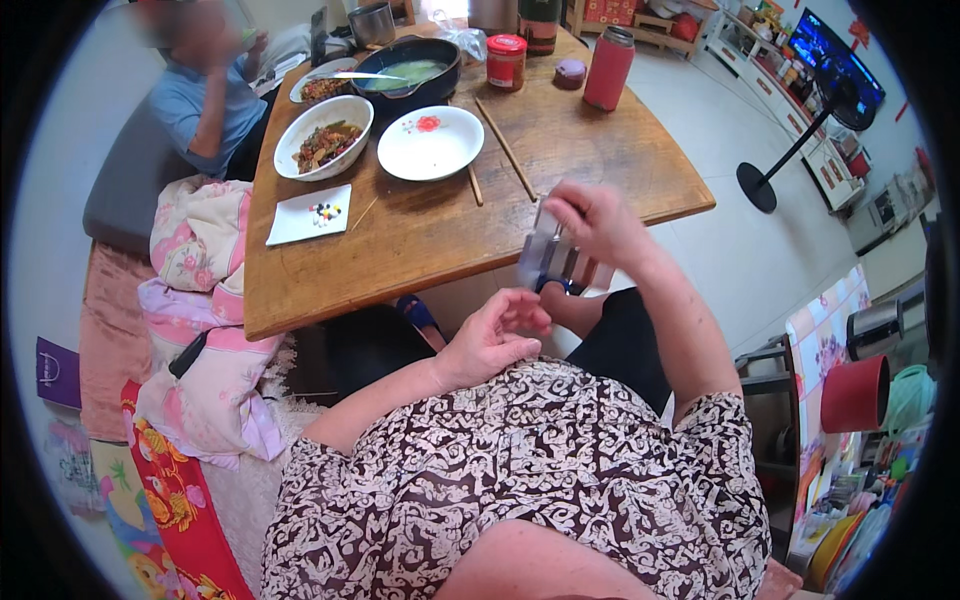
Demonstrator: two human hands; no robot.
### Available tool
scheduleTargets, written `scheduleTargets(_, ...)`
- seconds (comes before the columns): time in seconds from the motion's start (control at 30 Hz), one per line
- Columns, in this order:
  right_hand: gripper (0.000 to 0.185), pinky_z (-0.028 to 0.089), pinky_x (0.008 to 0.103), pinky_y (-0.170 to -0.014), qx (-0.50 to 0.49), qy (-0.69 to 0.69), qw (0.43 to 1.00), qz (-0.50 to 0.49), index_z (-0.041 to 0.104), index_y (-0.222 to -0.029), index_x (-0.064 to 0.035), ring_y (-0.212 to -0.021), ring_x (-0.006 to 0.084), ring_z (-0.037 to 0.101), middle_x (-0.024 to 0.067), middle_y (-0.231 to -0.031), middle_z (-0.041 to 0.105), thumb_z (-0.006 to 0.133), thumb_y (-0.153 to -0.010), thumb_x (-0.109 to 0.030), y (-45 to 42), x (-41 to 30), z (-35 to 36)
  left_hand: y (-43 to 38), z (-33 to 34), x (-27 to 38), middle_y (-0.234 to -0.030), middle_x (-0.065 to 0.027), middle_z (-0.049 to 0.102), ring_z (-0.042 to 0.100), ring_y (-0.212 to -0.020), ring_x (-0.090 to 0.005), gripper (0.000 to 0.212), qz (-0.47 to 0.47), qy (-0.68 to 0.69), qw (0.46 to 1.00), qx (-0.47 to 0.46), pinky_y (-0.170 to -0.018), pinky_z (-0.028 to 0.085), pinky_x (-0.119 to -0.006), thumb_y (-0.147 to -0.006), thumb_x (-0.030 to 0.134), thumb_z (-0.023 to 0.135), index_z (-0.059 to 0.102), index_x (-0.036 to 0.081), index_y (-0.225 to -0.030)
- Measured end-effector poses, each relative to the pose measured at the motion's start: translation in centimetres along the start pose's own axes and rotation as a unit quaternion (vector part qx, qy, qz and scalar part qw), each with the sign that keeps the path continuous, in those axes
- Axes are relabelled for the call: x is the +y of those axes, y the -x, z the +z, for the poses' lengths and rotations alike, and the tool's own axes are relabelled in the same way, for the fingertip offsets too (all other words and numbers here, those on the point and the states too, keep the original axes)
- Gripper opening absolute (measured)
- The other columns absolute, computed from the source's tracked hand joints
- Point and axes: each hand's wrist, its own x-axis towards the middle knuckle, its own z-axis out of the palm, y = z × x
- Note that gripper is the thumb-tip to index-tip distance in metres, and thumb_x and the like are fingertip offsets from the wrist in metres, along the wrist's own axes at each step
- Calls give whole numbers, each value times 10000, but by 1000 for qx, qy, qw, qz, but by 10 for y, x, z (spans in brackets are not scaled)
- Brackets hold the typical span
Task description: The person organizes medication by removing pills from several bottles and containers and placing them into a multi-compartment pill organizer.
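My right hand (600, 225) grips a clear plastic case (551, 259) by its upper edge, just off the table's front edge. The case seems divided into compartments, though motion blurs it, and its contents cannot be made out. Lower and to the left, my left hand (495, 337) is held in front of my belly with loosely curled fingers and nothing in them. On the table, a small white rectangular dish (289, 225) carries several pills and capsules (326, 214). A white bowl (431, 154) with a red flower print stands nearer the middle, with two wooden chopsticks (506, 150) by it.
The wooden table (420, 240) bears a bowl of food (322, 142), a dark pot of soup (409, 71), a red-lidded jar (505, 64) and a pink bottle (609, 71). Another person (210, 97) sits at the far left. A fan (787, 154) stands on the right.
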Motion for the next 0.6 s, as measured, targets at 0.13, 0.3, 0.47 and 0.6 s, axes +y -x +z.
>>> scheduleTargets(0.13,235,499,442,-658,1,125,992,-35,644,-910,-50,-751,397,623,204,-781,640,577,-944,-273,-48,32,-36,5,0,4,-1107,-88,595,607,-1018,-155,345,-16,-11,1000,3,-887,519,-297,-931,24,591,458,54,-1248)
scheduleTargets(0.3,266,504,459,-708,-83,193,978,-5,665,-957,-70,-787,393,629,202,-827,655,529,-965,-298,-81,65,-45,14,2,13,-1007,-49,628,636,-908,-124,185,-56,-32,997,33,-833,529,-271,-952,49,578,543,30,-1132)
scheduleTargets(0.47,289,506,423,-811,14,191,980,-47,674,-979,-50,-944,352,627,165,-981,667,508,-973,-287,-77,88,-39,14,0,15,-947,-48,640,637,-877,-117,130,-56,-60,996,37,-812,527,-259,-956,57,578,569,8,-1076)
scheduleTargets(0.6,349,390,462,-1028,96,273,949,-124,625,-1182,-89,-1218,300,512,109,-1268,575,483,-977,-332,-43,59,-33,16,-2,19,-942,-41,632,630,-864,-111,125,-50,-95,994,35,-794,520,-250,-959,59,574,575,6,-1072)
